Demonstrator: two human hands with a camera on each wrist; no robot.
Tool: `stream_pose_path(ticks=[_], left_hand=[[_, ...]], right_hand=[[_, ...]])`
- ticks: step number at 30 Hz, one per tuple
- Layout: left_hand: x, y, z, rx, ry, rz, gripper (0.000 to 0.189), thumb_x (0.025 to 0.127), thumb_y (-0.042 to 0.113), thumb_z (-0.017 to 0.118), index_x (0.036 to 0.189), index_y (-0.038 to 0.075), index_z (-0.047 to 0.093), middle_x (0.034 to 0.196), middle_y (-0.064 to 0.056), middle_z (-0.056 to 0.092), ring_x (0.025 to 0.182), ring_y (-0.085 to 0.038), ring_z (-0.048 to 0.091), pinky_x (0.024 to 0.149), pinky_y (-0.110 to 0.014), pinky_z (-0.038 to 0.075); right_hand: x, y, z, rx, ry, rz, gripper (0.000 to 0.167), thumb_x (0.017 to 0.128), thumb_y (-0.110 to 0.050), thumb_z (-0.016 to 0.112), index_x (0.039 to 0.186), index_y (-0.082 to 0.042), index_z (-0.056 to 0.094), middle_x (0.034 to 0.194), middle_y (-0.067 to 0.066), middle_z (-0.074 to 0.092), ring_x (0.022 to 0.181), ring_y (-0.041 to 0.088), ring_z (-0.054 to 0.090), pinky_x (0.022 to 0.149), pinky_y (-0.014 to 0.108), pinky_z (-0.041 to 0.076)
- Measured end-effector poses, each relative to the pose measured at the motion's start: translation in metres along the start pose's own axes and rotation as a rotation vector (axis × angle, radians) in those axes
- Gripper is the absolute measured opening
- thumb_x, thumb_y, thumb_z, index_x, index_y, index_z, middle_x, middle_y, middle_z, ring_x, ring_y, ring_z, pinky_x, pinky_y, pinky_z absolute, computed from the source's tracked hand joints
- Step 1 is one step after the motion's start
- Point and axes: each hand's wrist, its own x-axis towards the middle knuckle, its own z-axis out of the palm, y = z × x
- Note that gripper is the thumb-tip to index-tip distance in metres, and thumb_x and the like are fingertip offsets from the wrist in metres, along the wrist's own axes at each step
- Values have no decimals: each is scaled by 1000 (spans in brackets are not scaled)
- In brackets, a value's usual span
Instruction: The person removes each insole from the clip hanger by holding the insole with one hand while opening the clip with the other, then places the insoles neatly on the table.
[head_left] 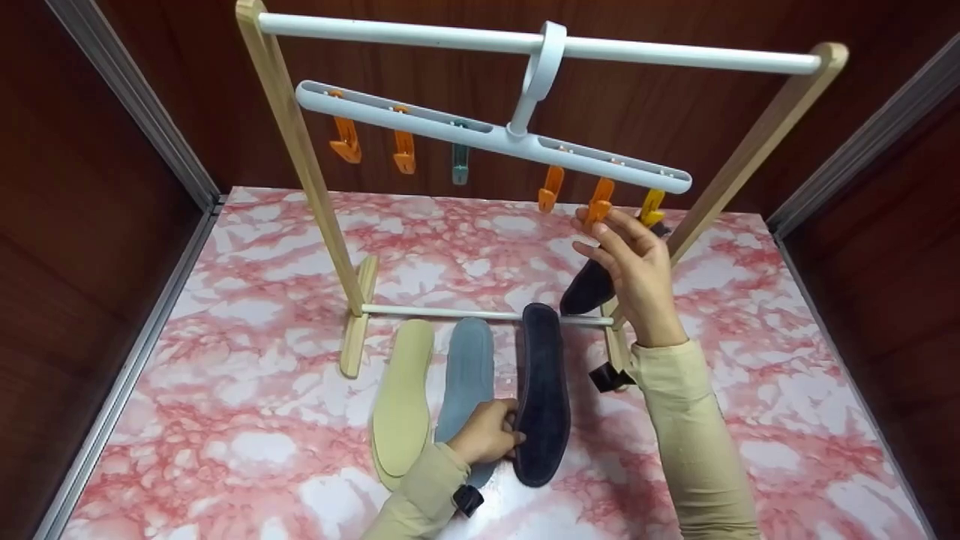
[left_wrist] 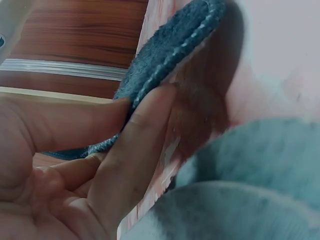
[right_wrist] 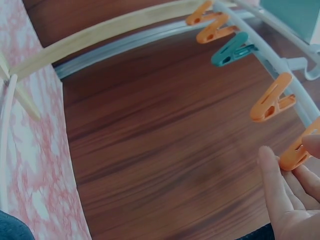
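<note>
My left hand [head_left: 486, 435] pinches the left edge of a dark insole [head_left: 544, 394] between thumb and fingers. In the left wrist view this insole's stitched edge [left_wrist: 172, 62] is tilted up from the table. Up at the hanger [head_left: 420, 121], my right hand [head_left: 641, 281] holds an orange clip [head_left: 600, 201] between thumb and fingers; the right wrist view shows the same clip [right_wrist: 296, 154] at its right edge. Another dark insole [head_left: 587, 289] hangs from the yellow clip [head_left: 652, 206] at the hanger's right end, partly hidden behind my right hand.
Pale yellow insoles [head_left: 403, 397] and blue-grey insoles [head_left: 469, 360] lie left of the dark one. More orange clips [head_left: 345, 139] and a green clip [head_left: 460, 161] hang along the bar. The wooden stand [head_left: 319, 187] rises around the hanger on the marbled tabletop [head_left: 262, 450].
</note>
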Motion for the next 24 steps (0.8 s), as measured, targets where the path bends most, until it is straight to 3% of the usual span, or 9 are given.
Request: stream_pose_path(ticks=[5,15,19,24], left_hand=[[-3,-1,4,13,5,-10,18,75,-16,62,91,-7,61,59,3,46,45,-7,48,44,-18,46],[-7,-2,9,-12,-15,-46,17,75,-16,61,88,-5,57,61,2,48,45,-7,47,45,-19,47],[-9,-2,12,-23,-14,-46,19,74,-17,61,88,-5,55,62,2,47,44,-7,47,44,-20,48],[-10,-3,14,-29,4,-27,23,73,-17,62,91,-6,53,64,-1,51,46,-18,57,44,-21,49]], right_hand=[[0,1,-2,-47,-1,26,20,93,-4,58,111,-3,67,108,11,71,102,26,67,78,34,57],[-1,-3,1,-92,20,100,42,94,-8,59,128,14,49,107,11,71,104,24,67,79,32,57],[-2,-3,0,-99,17,126,41,95,-8,57,129,13,49,111,14,70,103,23,67,78,31,56],[-4,-4,-2,-119,-2,158,38,95,-10,57,128,8,52,115,15,68,104,23,67,78,30,56]])
